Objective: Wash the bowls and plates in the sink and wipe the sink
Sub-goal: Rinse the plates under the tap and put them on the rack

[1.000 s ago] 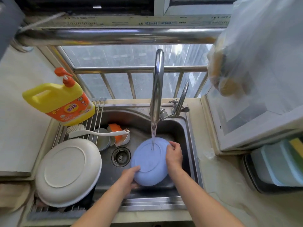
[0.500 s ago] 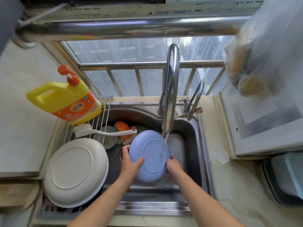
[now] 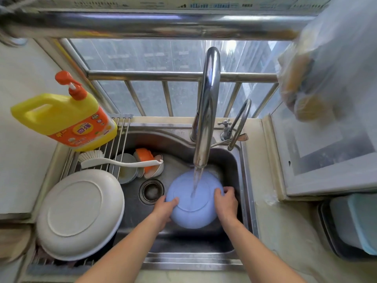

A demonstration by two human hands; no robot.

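Rinse step: we hold the blue plate [image 3: 193,203] underside-up between both hands under the tap stream [image 3: 196,180]. Left hand [image 3: 164,210] and right hand [image 3: 226,203] each curl over its rim. Next, likely: turn it, then set it by the white plate [image 3: 80,214], left of the left hand.

A yellow detergent jug [image 3: 61,117] with an orange pump stands beside a white dish brush [image 3: 114,162] on the wire rack [image 3: 120,129]; a plastic bag [image 3: 330,64] hangs at upper right
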